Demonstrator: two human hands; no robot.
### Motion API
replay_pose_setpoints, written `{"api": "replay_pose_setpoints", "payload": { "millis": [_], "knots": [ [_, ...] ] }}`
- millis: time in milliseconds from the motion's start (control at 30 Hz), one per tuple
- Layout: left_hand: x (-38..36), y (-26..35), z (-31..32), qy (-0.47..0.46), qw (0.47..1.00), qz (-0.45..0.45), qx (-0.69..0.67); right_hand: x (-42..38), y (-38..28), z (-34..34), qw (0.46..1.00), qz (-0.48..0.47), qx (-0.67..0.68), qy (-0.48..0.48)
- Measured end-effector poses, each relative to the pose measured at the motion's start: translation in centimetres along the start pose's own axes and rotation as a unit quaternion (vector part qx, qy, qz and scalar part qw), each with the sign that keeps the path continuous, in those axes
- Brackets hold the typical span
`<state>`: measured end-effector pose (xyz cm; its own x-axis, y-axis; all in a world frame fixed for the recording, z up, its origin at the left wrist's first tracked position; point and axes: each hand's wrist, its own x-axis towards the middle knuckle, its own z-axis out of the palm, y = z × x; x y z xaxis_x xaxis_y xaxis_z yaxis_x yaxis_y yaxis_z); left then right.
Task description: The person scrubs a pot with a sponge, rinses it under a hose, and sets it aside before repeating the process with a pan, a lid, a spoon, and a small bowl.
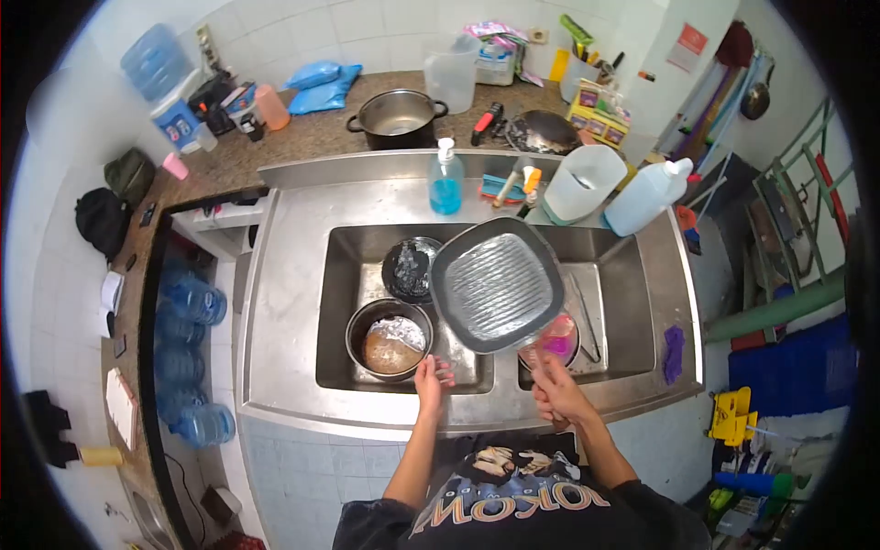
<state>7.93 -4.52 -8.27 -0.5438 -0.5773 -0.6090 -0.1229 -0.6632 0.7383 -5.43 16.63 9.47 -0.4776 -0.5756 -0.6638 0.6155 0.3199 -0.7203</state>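
Observation:
My right hand [559, 392] is closed around the handle of a square grill pan [498, 285]. Its ridged inside faces up, above the divider between the two sink basins. My left hand [433, 379] has its fingers apart and holds nothing, close to the right side of a pot [390, 339] with brown and whitish residue in the left basin. Behind that pot lies a round dark pan [412, 270] with pale flakes on it. Under the grill pan, partly hidden, a vessel with something pink [559, 337] sits in the right basin.
Along the sink's back ledge stand a blue soap bottle [446, 179], brushes [513, 188], a cut plastic jug [582, 183] and a white bottle [649, 195]. A purple cloth [674, 354] lies at the right rim. A two-handled pot [397, 119] is on the counter behind.

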Motion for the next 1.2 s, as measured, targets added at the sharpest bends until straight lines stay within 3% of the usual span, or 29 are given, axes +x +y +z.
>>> {"api": "replay_pose_setpoints", "payload": {
  "millis": [67, 133, 200, 267, 300, 333, 367, 400, 467, 500, 567, 633, 667, 700, 767, 800, 900, 933, 1000, 1067, 1200],
  "knots": [
    [-2.8, 0.6, 0.0, -0.071, 0.995, -0.030, -0.061, 2.3, 0.7, 2.7, 0.993, 0.052, 0.051, -0.097],
    [-5.0, 1.1, 0.9, -0.186, 0.976, -0.104, -0.048, 4.8, 1.7, 5.9, 0.984, 0.087, 0.080, -0.133],
    [-6.8, 1.4, 1.7, -0.158, 0.979, -0.113, -0.059, 6.0, 2.6, 9.3, 0.987, 0.091, 0.031, -0.127],
    [-7.5, 5.8, 2.7, -0.154, 0.976, -0.142, -0.053, 6.7, 4.5, 12.5, 0.994, 0.053, -0.020, -0.093],
    [-6.5, 4.9, 2.5, -0.086, 0.985, -0.116, -0.093, 7.8, 6.2, 13.1, 0.994, 0.065, -0.013, -0.086],
    [-5.2, 4.7, 0.1, -0.098, 0.979, -0.178, -0.015, 8.6, 7.6, 13.5, 0.994, 0.077, -0.005, -0.080],
    [-4.9, 3.5, -0.4, -0.084, 0.984, -0.144, -0.060, 8.3, 7.5, 13.9, 0.992, 0.042, -0.077, -0.088],
    [-4.7, 2.6, -0.9, -0.070, 0.986, -0.109, -0.105, 9.8, 11.5, 14.0, 0.989, -0.080, -0.111, -0.060],
    [-4.8, 3.1, -2.0, -0.082, 0.988, -0.097, -0.083, 12.5, 15.0, 12.3, 0.931, -0.253, -0.245, -0.098],
    [-5.2, 3.9, -1.8, -0.059, 0.991, -0.078, -0.087, 12.2, 13.3, 11.1, 0.932, -0.254, -0.242, -0.088],
    [-5.1, 4.7, -3.0, -0.056, 0.992, -0.084, -0.075, 8.9, 4.3, 8.6, 0.780, -0.235, -0.521, -0.254],
    [-5.3, 6.5, -3.7, -0.042, 0.993, -0.113, -0.003, 6.8, -4.5, 6.0, 0.846, -0.240, -0.466, -0.101],
    [-6.0, 7.7, -3.5, -0.032, 0.989, -0.140, 0.032, 8.6, -6.6, 3.2, 0.885, -0.314, -0.343, -0.018],
    [-6.1, 8.1, -3.6, -0.025, 0.988, -0.145, 0.040, 8.0, -11.8, 1.4, 0.870, -0.345, -0.342, 0.080],
    [-6.7, 9.3, -3.8, -0.021, 0.984, -0.158, 0.074, 11.0, -20.1, -4.2, 0.775, -0.486, -0.329, 0.236],
    [-6.8, 9.9, -3.9, -0.025, 0.981, -0.165, 0.101, 12.8, -23.7, -7.0, 0.723, -0.490, -0.372, 0.314],
    [-6.4, 9.4, -4.5, 0.001, 0.975, -0.189, 0.120, 22.0, -31.7, -16.2, 0.659, -0.344, -0.599, 0.296],
    [-6.6, 10.4, -3.9, -0.002, 0.964, -0.210, 0.162, 25.6, -32.8, -18.2, 0.663, -0.342, -0.596, 0.298],
    [-6.8, 10.9, -2.9, -0.001, 0.951, -0.232, 0.205, 31.6, -34.1, -20.6, 0.634, -0.047, -0.767, 0.089],
    [-6.7, 10.0, -2.4, 0.011, 0.959, -0.164, 0.233, 35.9, -35.0, -20.9, 0.643, -0.028, -0.759, 0.095],
    [-7.5, 10.4, -1.8, -0.034, 0.977, -0.164, 0.132, 39.3, -29.0, -25.3, 0.663, 0.061, -0.740, 0.098]
  ]
}}
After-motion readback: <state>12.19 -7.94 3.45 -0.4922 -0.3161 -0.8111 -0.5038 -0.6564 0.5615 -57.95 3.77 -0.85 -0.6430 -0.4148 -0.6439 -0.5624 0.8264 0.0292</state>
